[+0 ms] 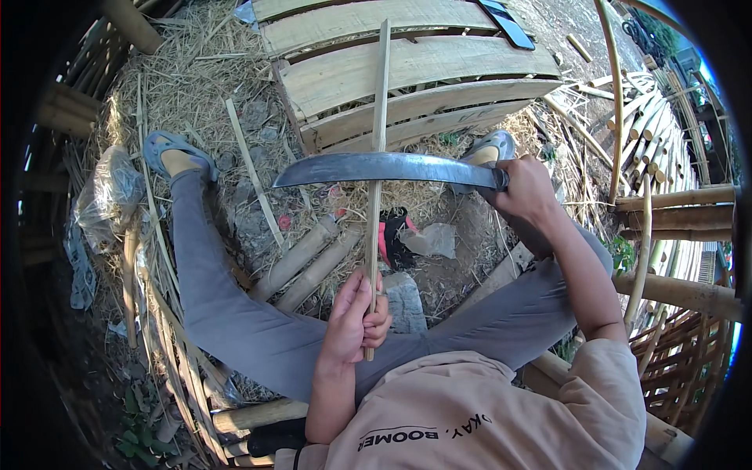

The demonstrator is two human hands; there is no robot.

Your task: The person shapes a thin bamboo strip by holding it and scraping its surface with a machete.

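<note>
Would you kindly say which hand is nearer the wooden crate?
Right: the right hand is short of the wooden crate, toward its right end; the left hand is clearly farther back.

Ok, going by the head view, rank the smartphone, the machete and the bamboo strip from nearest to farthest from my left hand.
1. Bamboo strip: inside the left hand, in its grip.
2. Machete: ahead of that hand, its blade crossing the strip.
3. Smartphone: farthest, ahead and to the right, on the slatted wooden platform.
</note>
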